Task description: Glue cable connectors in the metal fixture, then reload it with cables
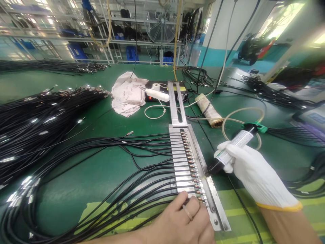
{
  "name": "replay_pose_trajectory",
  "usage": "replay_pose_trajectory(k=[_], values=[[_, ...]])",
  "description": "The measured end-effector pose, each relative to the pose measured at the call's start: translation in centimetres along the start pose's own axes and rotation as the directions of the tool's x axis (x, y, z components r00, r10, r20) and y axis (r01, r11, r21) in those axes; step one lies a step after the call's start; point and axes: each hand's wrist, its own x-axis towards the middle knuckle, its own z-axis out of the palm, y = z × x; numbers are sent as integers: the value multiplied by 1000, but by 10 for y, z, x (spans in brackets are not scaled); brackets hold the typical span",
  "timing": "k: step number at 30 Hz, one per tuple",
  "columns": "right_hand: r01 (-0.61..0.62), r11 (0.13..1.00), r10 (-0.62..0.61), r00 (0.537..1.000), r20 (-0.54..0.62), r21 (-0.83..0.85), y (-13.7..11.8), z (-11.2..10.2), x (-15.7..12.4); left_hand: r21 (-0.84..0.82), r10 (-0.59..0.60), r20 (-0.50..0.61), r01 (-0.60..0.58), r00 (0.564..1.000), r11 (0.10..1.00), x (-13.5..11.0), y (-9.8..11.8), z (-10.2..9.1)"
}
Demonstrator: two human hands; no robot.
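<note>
In a white knit glove with a yellow cuff, my right hand (250,169) is closed around a dispensing syringe (235,145). The syringe has a printed label and a green cap with a clear hose; its dark lower end tilts down to the long metal fixture (181,176). Black cables (149,169) lie side by side across this fixture, their bare metal ends (191,162) in a row along its right part. My bare left hand (190,217), with a ring on one finger, is curled over the fixture's near end and the nearest cables. Its fingertips are partly hidden.
A large bundle of black cables (45,118) covers the left of the green table (106,183). Beyond the fixture are a crumpled white cloth (129,93), a black control box (152,98) and a rolled cloth (209,110). Thin cords (227,54) hang at right.
</note>
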Motion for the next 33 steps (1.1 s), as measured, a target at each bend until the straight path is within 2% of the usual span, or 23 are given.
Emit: replay_pose_trajectory(k=[6, 14, 33], values=[[-22, 996, 32, 995, 99, -92, -3, 0, -3, 7, 12, -8, -12, 1000, 1000, 1, 0, -1], [40, 988, -26, 995, 95, -150, -3, 3, -3, 7, 8, -2, -8, 1000, 1000, 0, 0, -3], [17, 986, 9, 988, 157, -164, 1, -1, -2, 11, 10, 2, -10, 1000, 1000, 1, 1, -2]])
